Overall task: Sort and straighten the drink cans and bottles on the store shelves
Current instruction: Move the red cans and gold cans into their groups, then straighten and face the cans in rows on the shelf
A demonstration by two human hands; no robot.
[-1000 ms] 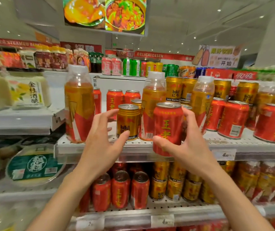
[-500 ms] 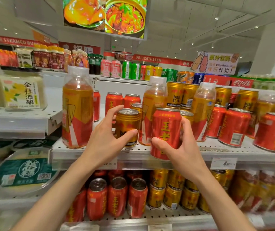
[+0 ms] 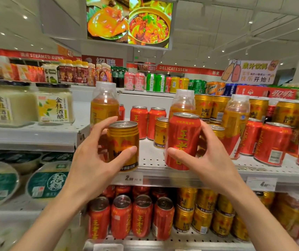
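Left hand (image 3: 92, 160) grips gold Red Bull can (image 3: 123, 142), right hand (image 3: 205, 160) grips red Wanglaoji can (image 3: 183, 140), both upright at front edge of perforated shelf (image 3: 152, 160). Behind: amber plastic bottles (image 3: 104, 104), more cans.

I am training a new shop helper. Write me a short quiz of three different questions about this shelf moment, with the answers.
1. True or false: the left hand grips a gold Red Bull can.
2. Which drink does the right hand hold? A) green can B) red herbal tea can C) clear-capped bottle
3. Fill in: on the lower shelf, the red cans stand to the ____ of the gold cans, as the camera sees them.

Key:
1. True.
2. B, the red herbal tea can, at the front edge of the upper shelf.
3. Left.
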